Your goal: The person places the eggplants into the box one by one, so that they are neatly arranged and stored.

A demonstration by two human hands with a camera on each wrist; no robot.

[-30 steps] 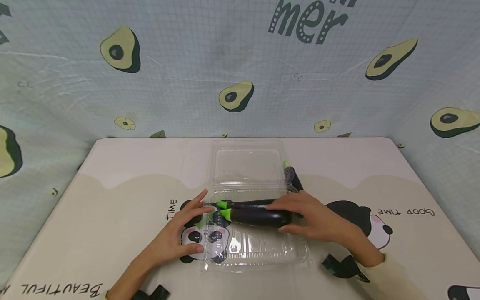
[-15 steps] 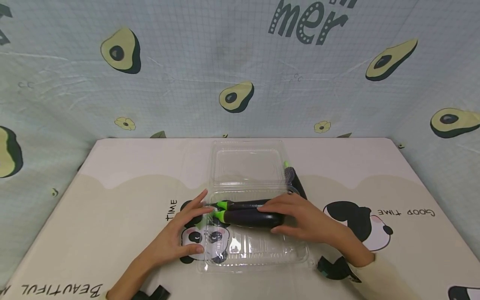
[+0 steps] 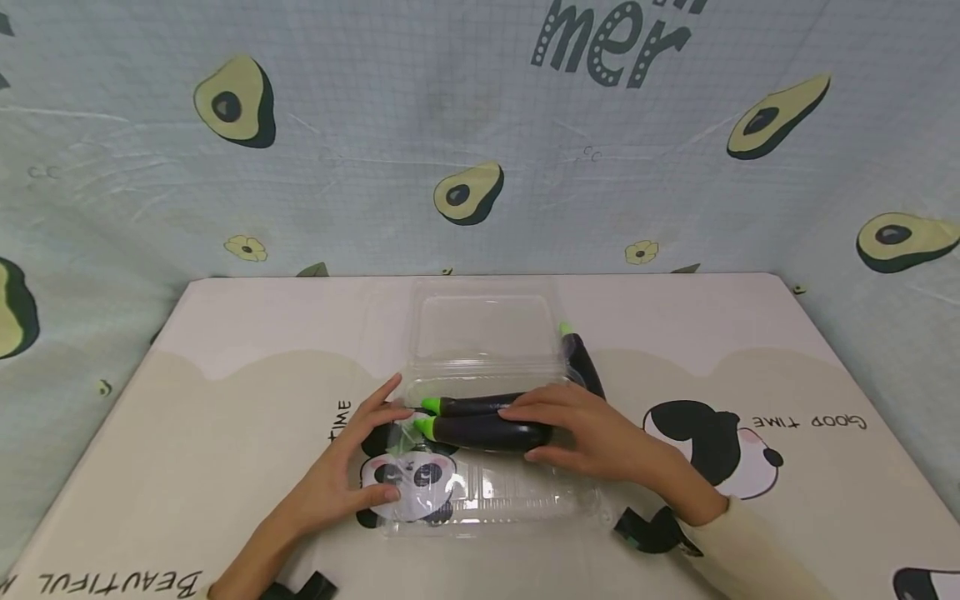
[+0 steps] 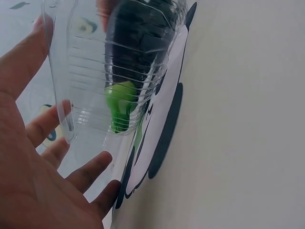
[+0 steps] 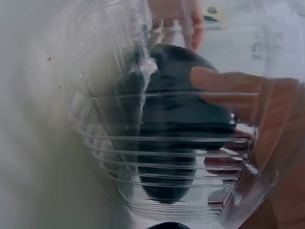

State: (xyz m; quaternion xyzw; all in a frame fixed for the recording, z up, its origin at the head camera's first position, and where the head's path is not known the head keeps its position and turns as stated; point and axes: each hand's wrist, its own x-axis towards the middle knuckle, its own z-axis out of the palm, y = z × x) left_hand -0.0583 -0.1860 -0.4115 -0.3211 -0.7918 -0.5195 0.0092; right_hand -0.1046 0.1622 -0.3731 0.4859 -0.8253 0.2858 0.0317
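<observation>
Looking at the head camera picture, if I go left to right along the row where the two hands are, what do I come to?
Left hand → nearer eggplant → right hand → black-and-white animal print → "Good time" lettering.

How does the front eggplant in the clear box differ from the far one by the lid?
The front eggplant lies in the clear box; the far eggplant lies outside it. The front eggplant's stem points left; the far eggplant's points toward the back. The right hand grips the front eggplant; the far eggplant lies unheld. Both are dark with green stems.
</observation>
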